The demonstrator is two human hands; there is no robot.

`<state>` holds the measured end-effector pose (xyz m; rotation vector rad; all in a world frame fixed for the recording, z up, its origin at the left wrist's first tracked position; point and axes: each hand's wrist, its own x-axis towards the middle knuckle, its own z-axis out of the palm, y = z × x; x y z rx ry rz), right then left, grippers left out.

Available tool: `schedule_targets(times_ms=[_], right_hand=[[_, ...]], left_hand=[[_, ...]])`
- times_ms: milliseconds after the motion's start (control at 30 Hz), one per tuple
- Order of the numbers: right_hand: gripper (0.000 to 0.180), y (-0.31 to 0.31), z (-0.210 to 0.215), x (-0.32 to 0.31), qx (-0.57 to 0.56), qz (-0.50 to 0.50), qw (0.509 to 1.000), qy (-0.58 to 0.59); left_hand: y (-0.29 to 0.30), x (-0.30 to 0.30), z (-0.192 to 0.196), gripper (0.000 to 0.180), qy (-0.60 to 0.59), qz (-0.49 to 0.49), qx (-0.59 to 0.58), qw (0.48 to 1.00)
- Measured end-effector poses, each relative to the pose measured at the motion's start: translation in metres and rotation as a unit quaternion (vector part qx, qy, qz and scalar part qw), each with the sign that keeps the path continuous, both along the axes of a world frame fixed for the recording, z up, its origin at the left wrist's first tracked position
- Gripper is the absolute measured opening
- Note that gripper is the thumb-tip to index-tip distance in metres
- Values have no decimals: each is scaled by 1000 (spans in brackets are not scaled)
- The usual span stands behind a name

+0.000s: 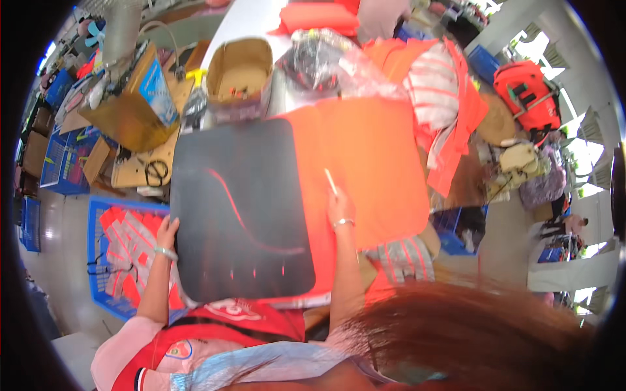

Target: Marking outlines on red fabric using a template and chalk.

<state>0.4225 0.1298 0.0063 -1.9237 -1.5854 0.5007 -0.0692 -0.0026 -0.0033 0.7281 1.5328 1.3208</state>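
Black template [241, 202] lies left on orange fabric [375, 166], looking light, stiff, slick: edges are the hold! Left hand [167, 233] at its left edge, finger closure unclear; right hand's [341, 210] fingers pinch a white pen-like stick [331, 181].

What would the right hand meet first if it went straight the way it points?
Over the orange fabric, the right hand, with its white pen-like stick, would probably meet the clear plastic bag first; depth is unclear.

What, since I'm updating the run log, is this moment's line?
left hand: at edge of black board | right hand: holding white stick | black board: on orange cloth
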Motion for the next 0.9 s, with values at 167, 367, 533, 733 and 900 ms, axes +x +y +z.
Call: schedule_targets(times_ms=[167,367,533,733,900], right_hand=[[28,96,59,131,15,-115,993,-13],[28,155,48,244,56,-221,967,-115],[27,169,-4,275,17,-191,971,-140],[50,185,-37,304,29,-98,992,-69],[33,184,-21,280,-44,-138,980,-138]], left_hand=[[-14,9,-16,49,-1,27,-49,998],[-13,28,-22,47,41,26,26,998],[-6,40,-20,49,158,64,-36,985],[-8,32,-30,53,280,27,-95,955],[1,56,-1,54,268,40,-128,954]])
